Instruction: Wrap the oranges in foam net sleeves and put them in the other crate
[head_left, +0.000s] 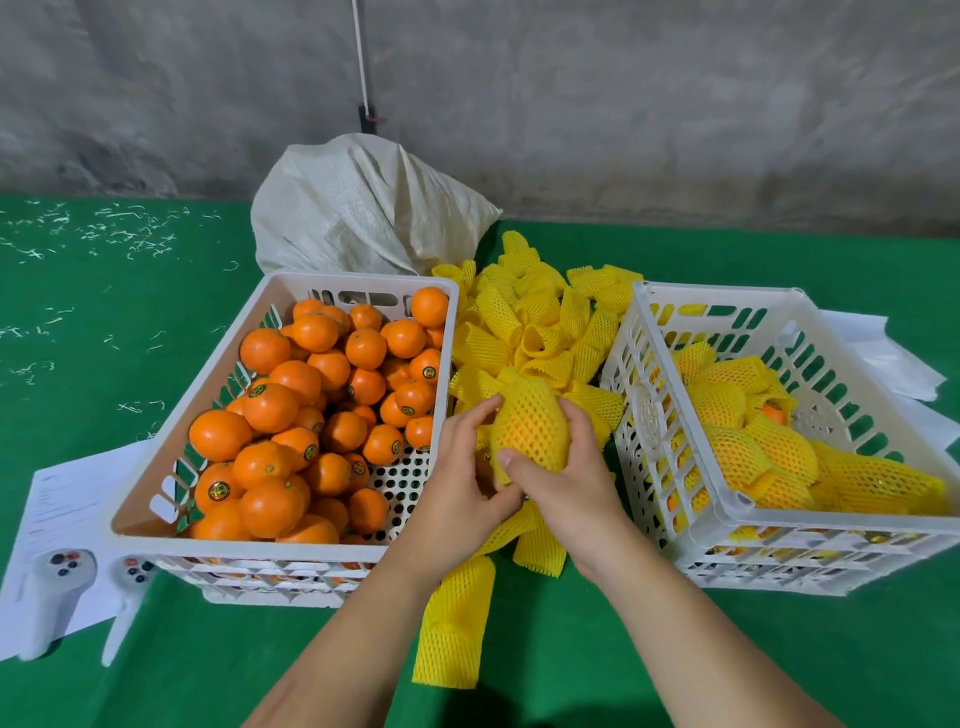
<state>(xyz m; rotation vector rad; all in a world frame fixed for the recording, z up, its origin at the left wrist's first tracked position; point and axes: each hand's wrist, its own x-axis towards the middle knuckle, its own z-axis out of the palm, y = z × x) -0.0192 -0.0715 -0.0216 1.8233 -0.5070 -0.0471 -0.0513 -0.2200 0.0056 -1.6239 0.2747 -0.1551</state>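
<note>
Both hands hold one orange in a yellow foam net sleeve (530, 434) between two white crates.

To the left of the left hand (457, 478), a white slotted plastic crate (171, 530) on the green worktop (571, 649) is heaped with bare oranges (311, 415). The left hand curls round the sleeved orange's left side and underside, thumb below; the right hand (566, 478) grips its right side, thumb pressed on the front. Beyond the hands lies a pile of loose yellow foam net sleeves (535, 322), with a pale woven sack (363, 213) behind. To the right of the right hand, a second white slotted crate (810, 525) holds wrapped oranges (769, 452).
</note>
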